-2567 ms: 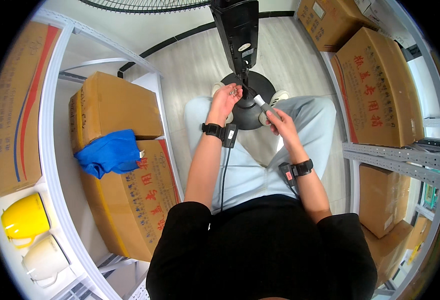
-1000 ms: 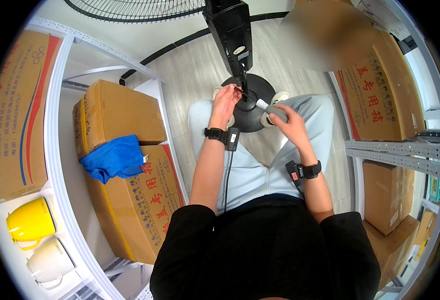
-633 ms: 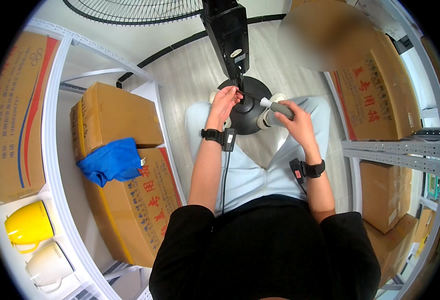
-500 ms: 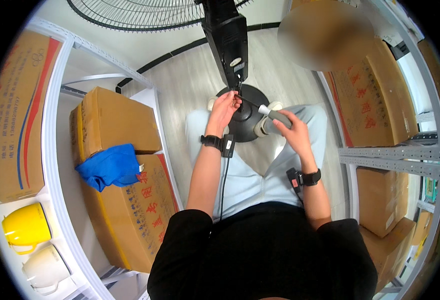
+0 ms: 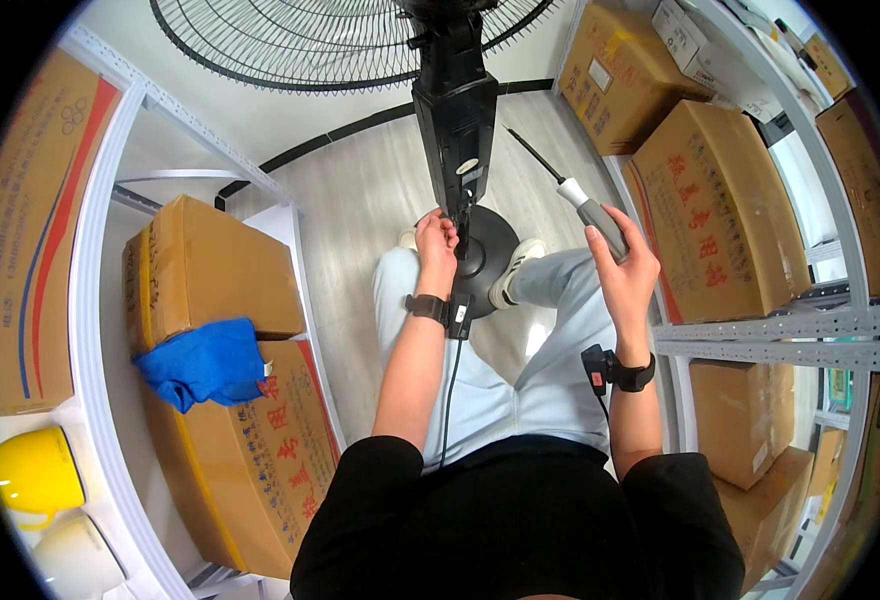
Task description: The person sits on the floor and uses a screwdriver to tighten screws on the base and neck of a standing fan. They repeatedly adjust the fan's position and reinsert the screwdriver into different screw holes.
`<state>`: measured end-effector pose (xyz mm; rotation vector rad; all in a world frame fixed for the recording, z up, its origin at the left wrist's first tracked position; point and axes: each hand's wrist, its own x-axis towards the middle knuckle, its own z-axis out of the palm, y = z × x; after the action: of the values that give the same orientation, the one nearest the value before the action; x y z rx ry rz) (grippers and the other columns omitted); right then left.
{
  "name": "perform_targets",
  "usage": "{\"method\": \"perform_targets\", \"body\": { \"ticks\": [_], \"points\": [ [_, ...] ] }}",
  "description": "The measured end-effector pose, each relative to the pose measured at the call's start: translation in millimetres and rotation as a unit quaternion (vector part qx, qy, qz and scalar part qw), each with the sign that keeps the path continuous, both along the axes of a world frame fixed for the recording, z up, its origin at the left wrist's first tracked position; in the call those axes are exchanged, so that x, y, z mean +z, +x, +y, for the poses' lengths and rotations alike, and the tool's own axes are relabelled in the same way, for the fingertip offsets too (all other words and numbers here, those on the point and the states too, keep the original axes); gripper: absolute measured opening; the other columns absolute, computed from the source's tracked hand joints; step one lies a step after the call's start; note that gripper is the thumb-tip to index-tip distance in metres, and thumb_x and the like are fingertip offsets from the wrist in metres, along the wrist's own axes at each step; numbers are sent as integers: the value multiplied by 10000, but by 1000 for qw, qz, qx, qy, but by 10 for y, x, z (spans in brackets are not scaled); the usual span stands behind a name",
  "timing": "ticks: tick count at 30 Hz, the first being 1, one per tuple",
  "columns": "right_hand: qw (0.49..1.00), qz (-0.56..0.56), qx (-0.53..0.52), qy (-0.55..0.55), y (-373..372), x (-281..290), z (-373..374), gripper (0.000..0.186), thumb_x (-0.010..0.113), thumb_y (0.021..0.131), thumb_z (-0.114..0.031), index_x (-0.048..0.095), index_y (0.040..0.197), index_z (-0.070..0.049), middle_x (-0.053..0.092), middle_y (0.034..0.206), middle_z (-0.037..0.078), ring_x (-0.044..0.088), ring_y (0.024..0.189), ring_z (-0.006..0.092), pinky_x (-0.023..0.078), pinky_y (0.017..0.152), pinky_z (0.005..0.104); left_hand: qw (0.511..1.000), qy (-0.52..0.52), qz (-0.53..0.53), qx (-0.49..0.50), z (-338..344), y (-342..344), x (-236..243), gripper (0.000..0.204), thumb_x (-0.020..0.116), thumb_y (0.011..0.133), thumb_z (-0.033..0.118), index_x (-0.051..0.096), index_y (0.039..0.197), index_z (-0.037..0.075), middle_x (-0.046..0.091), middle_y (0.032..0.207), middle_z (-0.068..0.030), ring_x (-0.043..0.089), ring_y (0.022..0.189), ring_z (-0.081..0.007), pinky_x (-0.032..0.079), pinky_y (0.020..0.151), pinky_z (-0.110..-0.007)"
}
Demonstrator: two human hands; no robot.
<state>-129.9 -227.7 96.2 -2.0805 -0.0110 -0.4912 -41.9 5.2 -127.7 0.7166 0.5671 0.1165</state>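
A black standing fan has its column [image 5: 455, 130] upright above a round black base [image 5: 483, 266] between my feet, with a wire guard [image 5: 280, 45] at the top. My left hand [image 5: 436, 247] is at the lower end of the column, fingers curled against it; what they hold, if anything, is too small to make out. My right hand [image 5: 626, 270] grips a screwdriver [image 5: 592, 214] with a grey-and-white handle, its dark shaft angled up to the right of the column and apart from it.
Metal shelving [image 5: 770, 332] with cardboard boxes [image 5: 710, 230] lines both sides. At the left lie a blue cloth [image 5: 200, 365] on boxes, a yellow mug [image 5: 35, 470] and a white mug [image 5: 75, 555]. A dark baseboard edges the floor behind the fan.
The screwdriver's tip has left my left fingers and now points up past the column. My right hand has shifted rightward. The fan and surroundings appear lower in view, showing more guard.
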Motion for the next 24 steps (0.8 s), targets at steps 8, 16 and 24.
{"method": "perform_targets", "body": {
  "ticks": [8, 16, 24],
  "points": [
    [995, -102, 11, -16, 114, 493, 149, 329, 732, 815, -125, 646, 1114, -15, 687, 953, 101, 620, 833, 102, 507, 703, 240, 997, 56, -58, -2, 278, 36, 537, 344, 462, 954, 171, 528, 1239, -11, 381, 662, 43, 337, 503, -54, 268, 427, -188],
    [990, -128, 13, -52, 109, 610, 282, 331, 732, 818, -172, 641, 1105, -34, 686, 927, 101, 627, 710, 113, 513, 624, 256, 840, 482, -248, 34, 370, 341, 2181, 618, 689, 839, 337, 513, 1306, -28, 359, 580, 72, 355, 511, -53, 313, 466, -228],
    [985, -150, 17, -89, 159, 663, 309, 329, 735, 807, -210, 644, 1089, -67, 664, 853, 113, 617, 609, 177, 504, 556, 280, 706, 683, -165, -84, 326, 521, 2854, 606, 814, 613, 450, 669, 1014, 20, 707, 930, -138, 686, 863, -241, 516, 769, -313]
  ]
}}
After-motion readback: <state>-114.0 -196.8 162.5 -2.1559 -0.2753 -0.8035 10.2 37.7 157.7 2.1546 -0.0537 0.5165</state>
